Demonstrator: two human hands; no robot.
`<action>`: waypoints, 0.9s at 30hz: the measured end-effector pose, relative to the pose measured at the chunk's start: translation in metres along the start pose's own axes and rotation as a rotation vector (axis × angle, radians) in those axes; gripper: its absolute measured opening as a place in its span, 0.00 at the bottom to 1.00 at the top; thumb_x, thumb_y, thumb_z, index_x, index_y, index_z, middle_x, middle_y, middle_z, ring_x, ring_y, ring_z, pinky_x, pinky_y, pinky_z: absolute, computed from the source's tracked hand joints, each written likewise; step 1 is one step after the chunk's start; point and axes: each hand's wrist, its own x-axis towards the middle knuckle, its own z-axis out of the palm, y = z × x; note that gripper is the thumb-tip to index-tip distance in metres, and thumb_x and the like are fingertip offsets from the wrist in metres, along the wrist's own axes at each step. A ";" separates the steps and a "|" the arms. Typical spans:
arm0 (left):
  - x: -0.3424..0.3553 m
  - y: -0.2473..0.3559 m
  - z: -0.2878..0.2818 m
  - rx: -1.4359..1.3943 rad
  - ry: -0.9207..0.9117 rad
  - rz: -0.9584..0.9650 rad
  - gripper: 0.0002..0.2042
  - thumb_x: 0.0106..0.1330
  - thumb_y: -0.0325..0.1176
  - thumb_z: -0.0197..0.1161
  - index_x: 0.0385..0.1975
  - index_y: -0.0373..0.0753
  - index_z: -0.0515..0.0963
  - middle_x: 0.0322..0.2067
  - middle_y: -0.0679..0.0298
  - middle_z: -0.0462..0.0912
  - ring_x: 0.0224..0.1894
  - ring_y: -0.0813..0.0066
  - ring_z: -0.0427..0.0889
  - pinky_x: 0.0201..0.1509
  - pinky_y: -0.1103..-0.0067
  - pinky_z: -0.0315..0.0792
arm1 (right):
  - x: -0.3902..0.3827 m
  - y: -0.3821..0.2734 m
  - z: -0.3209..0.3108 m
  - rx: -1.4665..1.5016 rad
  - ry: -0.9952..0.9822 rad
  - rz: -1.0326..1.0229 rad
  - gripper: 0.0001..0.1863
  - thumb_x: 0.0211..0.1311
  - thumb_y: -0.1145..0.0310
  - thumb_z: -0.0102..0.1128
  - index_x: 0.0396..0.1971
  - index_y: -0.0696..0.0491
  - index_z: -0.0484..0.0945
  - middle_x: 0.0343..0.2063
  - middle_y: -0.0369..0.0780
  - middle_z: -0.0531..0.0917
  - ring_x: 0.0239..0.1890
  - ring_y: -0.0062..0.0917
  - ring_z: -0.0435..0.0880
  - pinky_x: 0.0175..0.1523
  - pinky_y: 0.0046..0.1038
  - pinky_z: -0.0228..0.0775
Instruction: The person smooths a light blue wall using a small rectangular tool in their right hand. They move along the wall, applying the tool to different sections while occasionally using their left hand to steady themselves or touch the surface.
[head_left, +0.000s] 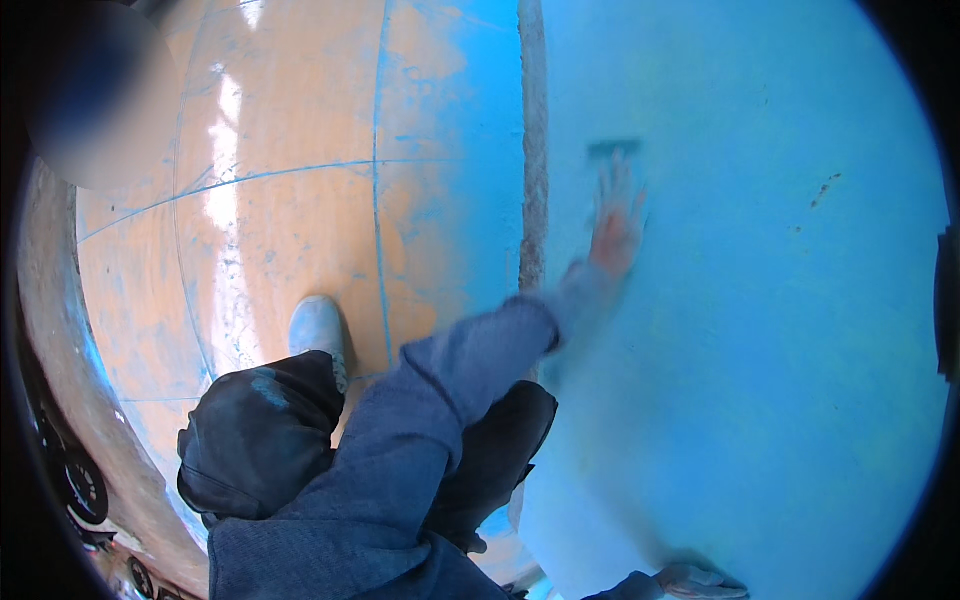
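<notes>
My left arm, in a blue-grey sleeve, stretches across to a broad blue surface [760, 330]. My left hand [618, 225] is smeared by motion, with its fingers reaching forward over the blue. At the fingertips is a dark bar-shaped tool [613, 149], seen as a narrow blurred strip. The hand appears to hold it against the surface; the grip itself is unclear. Near the lower edge my right hand [702, 581], greyish as if dusty or gloved, rests flat on the same surface, with its fingers stretched out and nothing seen in it.
A rough grey edge [533, 140] divides the blue surface from the tan tiled floor [285, 235], which is streaked with blue. My shoe [318, 325] and bent knees are beside it. Dark round objects [85, 485] sit at the lower left. A blurred pale shape [105, 120] covers the upper left.
</notes>
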 end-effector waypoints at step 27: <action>0.101 -0.060 -0.060 -0.172 -0.158 -0.152 0.25 0.68 0.37 0.33 0.63 0.33 0.44 0.65 0.54 0.42 0.67 0.62 0.41 0.68 0.73 0.39 | 0.003 -0.010 0.021 0.055 0.027 -0.050 0.34 0.65 0.48 0.25 0.61 0.59 0.51 0.63 0.48 0.49 0.66 0.44 0.42 0.64 0.49 0.32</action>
